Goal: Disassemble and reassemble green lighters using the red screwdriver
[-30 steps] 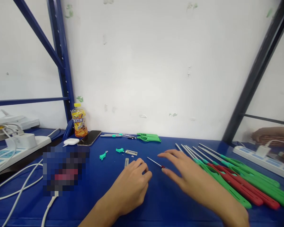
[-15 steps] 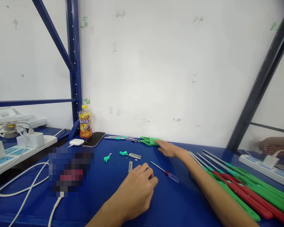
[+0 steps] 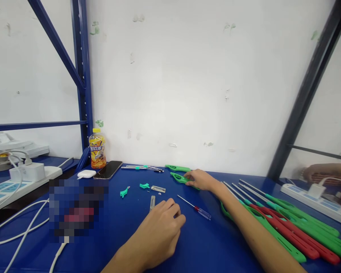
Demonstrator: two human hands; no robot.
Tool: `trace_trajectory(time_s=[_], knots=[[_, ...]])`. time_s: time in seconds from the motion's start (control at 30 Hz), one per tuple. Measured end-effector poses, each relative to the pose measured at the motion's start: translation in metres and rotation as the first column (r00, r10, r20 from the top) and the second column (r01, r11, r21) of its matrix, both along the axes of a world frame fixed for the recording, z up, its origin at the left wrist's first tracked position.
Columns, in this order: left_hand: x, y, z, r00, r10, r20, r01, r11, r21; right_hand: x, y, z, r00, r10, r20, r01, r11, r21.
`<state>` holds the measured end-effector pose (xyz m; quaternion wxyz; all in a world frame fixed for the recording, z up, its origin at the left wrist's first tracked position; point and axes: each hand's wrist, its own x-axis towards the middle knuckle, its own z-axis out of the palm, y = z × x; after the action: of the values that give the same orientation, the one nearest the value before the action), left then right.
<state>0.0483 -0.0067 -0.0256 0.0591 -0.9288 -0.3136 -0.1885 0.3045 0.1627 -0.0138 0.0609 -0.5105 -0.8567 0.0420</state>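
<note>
My right hand reaches far across the blue table and closes on a green plastic handle half, which lies apart from a second green half by the wall. My left hand rests on the table with its fingers curled, just below a small metal strip; what it holds, if anything, is hidden. A small red-handled screwdriver lies between the hands. Small teal parts and a metal piece lie beyond the left hand.
Green and red long-stemmed lighters lie in a row at the right. A drink bottle, a phone and a white earbud case stand at the back left. Power strips and white cables flank the table. Another person's hand is far right.
My right hand swept from near the screwdriver to the green handle halves at the wall and pulled one half toward me, away from the other. My left hand stayed put.
</note>
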Motion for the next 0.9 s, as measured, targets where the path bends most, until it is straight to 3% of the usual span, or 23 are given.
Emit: trace_trajectory(time_s=[0.13, 0.27, 0.7, 0.9], knots=[[0.000, 0.001, -0.001, 1.000, -0.001, -0.014, 0.001, 1.000, -0.005, -0.001, -0.006, 0.007, 0.996, 0.050, -0.071, -0.054, 0.997, -0.057], [0.001, 0.003, -0.002, 1.000, -0.010, -0.019, 0.010, 1.000, -0.012, 0.004, -0.006, 0.011, 0.992, 0.020, -0.125, -0.023, 0.999, -0.022], [0.001, 0.002, 0.000, 0.999, 0.007, -0.039, -0.009, 0.998, -0.059, 0.011, -0.005, 0.004, 0.983, -0.177, 0.042, 0.170, 0.977, 0.130], [-0.003, 0.002, 0.000, 1.000, 0.020, -0.005, -0.020, 0.999, -0.047, 0.001, -0.014, 0.012, 0.995, -0.077, 0.063, 0.074, 0.996, 0.054]])
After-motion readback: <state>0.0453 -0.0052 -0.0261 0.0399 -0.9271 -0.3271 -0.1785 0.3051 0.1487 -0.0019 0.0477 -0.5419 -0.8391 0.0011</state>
